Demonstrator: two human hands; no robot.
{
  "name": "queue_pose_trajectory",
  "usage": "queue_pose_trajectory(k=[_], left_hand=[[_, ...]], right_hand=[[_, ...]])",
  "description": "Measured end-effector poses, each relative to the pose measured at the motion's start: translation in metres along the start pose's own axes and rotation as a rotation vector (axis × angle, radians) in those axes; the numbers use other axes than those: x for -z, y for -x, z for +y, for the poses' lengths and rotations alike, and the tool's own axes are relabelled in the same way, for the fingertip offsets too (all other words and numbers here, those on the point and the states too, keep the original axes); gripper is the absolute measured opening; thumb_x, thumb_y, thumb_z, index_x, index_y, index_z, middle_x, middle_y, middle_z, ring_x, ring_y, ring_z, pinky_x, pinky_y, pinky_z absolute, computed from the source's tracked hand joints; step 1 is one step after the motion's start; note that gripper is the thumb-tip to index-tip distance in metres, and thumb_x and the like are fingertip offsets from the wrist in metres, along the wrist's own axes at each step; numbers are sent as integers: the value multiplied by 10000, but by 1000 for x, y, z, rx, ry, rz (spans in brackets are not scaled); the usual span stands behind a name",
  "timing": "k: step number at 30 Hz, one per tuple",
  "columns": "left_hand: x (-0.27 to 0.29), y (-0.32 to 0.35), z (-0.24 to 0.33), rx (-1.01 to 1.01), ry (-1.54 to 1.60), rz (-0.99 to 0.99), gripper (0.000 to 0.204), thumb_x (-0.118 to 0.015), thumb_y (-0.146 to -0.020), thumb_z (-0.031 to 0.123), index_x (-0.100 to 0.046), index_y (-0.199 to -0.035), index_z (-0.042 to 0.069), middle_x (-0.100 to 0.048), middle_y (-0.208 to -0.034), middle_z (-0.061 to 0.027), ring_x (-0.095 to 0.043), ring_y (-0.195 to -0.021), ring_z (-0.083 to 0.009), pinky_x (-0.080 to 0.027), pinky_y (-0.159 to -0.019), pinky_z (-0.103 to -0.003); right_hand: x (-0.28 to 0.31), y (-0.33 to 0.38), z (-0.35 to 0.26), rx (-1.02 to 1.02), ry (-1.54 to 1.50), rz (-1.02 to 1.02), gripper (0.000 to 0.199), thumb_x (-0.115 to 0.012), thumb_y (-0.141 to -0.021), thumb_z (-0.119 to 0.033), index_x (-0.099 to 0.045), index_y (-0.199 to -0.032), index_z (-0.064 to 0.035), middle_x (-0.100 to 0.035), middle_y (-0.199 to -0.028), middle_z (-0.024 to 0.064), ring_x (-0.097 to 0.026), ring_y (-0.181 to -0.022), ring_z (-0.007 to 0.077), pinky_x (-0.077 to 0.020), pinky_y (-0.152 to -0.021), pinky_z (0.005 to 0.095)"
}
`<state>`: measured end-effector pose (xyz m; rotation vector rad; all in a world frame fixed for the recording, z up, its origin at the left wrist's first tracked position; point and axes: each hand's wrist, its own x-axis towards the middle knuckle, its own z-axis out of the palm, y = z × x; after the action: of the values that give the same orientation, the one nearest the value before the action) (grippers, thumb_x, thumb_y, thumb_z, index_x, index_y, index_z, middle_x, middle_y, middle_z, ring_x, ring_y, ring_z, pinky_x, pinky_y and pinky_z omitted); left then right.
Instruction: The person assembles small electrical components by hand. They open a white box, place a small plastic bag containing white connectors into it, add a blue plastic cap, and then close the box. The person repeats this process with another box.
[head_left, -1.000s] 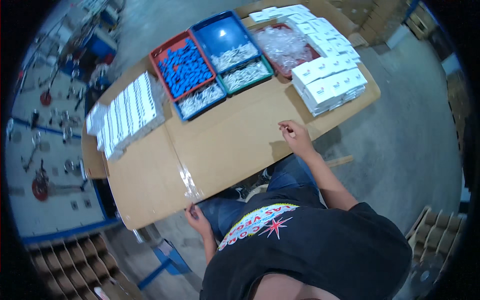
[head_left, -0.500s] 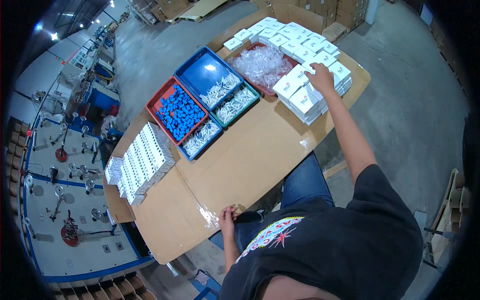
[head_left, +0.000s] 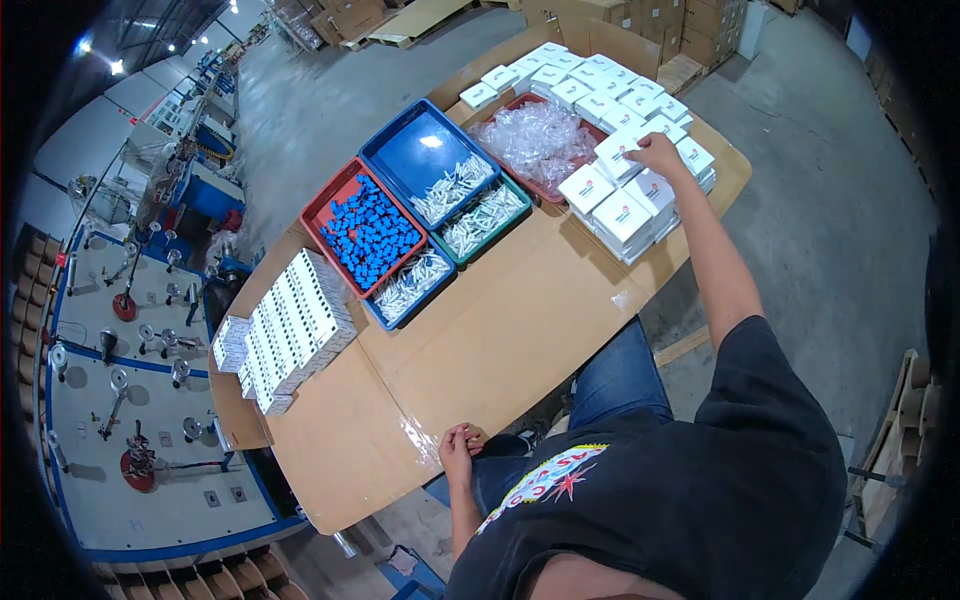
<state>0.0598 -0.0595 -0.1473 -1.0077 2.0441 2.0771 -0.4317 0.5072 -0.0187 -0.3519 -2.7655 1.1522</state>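
My right hand (head_left: 660,155) is at the stacked boxes on the far right, its fingers pinching the right edge of a small flat white box (head_left: 616,152) with a small printed mark. That box sits slightly tilted above its neighbours. Beside it, more white boxes (head_left: 622,215) stand piled in layers. My left hand (head_left: 460,442) rests at the near edge of the cardboard-covered table (head_left: 470,340), fingers curled in, with nothing visible in them.
Beyond the table's middle are a red tray of blue pieces (head_left: 312,212), blue trays (head_left: 385,140) and a green tray (head_left: 517,217) with white pieces, and a red tray of clear plastic bags (head_left: 540,140). Stacked white cartons (head_left: 295,325) stand left, beside a machine panel (head_left: 150,400).
My right hand has drawn slightly nearer on the box pile and now pinches a white box, which has tipped up. My left hand stays at the table edge. The view has shifted a little.
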Motion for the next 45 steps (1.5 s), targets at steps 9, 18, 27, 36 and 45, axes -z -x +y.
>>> queue_pose_trajectory(k=[9, 18, 27, 36, 45], left_hand=[[8, -1, 7, 66, 63, -2, 298, -485, -1102, 272, -621, -1164, 14, -742, -908, -160, -733, -669, -223, -609, -575, -307], [9, -6, 9, 73, 61, -72, 345, -487, -1091, 297, -609, -1202, -6, -753, -946, -173, -743, -700, -243, -622, -608, -324], [-31, 21, 92, 113, 288, -209, 494, -456, -1097, 395, -528, -1422, 31, -670, -1277, -157, -676, -1048, -225, -564, -915, -365], [-110, 66, 258, -13, 518, -662, 705, -317, -1080, 621, -269, -1628, 181, -596, -1381, -190, -627, -1202, -284, -514, -1024, -421], [-134, 65, 263, -129, 490, -570, 694, -379, -1082, 592, -286, -1624, 169, -571, -1400, -80, -602, -1244, -219, -492, -1060, -403]], right_hand=[[37, 121, -108, 634, -482, 577, 274, -746, -870, 22, -575, -1077, -33, -744, -1169, 151, -687, -1140, 262, -510, -999, 356], [48, 180, -137, 888, -537, 641, 348, -659, -844, 167, -509, -1049, -70, -727, -1243, 158, -651, -1234, 273, -497, -1043, 380], [-5, 256, -180, -50, -1580, -494, 281, -670, -1023, -199, -617, -1234, -22, -720, -1140, 64, -673, -1062, 155, -528, -946, 316], [-65, 332, -217, -157, -1382, -873, 347, -599, -1063, -193, -620, -1343, 9, -697, -1236, 75, -669, -1095, 143, -532, -947, 305], [-70, 362, -225, 719, -502, -356, 410, -687, -946, -156, -649, -1333, -25, -562, -1453, 184, -546, -1320, 319, -407, -1125, 420]])
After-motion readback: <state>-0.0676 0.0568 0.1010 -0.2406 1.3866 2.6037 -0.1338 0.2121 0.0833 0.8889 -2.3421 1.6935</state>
